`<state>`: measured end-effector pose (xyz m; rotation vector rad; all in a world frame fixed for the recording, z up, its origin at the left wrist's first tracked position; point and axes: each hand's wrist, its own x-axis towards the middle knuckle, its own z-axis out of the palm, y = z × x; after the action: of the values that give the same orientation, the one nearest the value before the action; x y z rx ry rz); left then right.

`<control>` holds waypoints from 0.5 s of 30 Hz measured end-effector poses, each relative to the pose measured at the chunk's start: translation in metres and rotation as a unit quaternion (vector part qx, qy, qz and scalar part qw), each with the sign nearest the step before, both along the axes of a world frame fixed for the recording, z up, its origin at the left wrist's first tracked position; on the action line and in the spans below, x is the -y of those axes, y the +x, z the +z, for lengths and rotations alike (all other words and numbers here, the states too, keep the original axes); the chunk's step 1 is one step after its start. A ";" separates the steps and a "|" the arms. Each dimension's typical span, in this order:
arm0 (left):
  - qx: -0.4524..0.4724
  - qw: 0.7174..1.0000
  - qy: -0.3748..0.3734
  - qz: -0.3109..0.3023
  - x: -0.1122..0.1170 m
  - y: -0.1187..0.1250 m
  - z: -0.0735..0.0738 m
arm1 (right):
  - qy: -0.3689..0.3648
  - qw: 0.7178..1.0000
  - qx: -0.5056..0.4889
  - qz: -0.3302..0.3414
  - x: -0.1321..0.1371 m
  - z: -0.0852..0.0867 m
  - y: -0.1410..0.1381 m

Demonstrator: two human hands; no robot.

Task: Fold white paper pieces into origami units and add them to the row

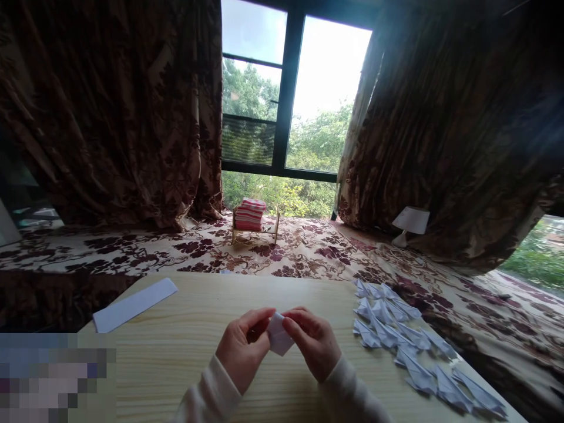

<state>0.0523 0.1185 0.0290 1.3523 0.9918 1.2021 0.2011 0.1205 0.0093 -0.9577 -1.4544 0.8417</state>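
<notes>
My left hand (240,346) and my right hand (314,341) meet over the middle of a pale wooden table (185,358). Both pinch a small folded piece of white paper (279,335) between thumbs and fingers, just above the tabletop. The left fingers grip its left edge, the right fingers its top right. To the right of my hands lies a spread of several folded white paper figures (409,343).
A strip of white paper (134,304) lies at the table's far left. Beyond the table a flowered cloth (308,247) carries a small wooden rack with pink striped fabric (252,218) and a small white lamp (409,223). Dark curtains frame a window.
</notes>
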 end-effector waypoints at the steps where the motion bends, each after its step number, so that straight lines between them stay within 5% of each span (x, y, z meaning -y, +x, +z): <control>1: -0.010 1.000 0.012 0.021 0.001 0.001 0.000 | -0.028 0.998 -0.047 0.008 -0.001 -0.002 0.000; 8: -0.105 0.977 0.158 0.101 0.010 0.004 0.006 | -0.180 0.941 -0.288 -0.007 -0.004 -0.008 -0.002; 15: -0.137 0.967 0.188 0.102 0.009 0.003 0.003 | -0.216 0.920 -0.326 0.014 0.000 -0.003 -0.005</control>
<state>0.0556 0.1092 0.0320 1.7861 1.1585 1.4355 0.1958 0.1202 0.0064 -0.8522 -0.7165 1.3835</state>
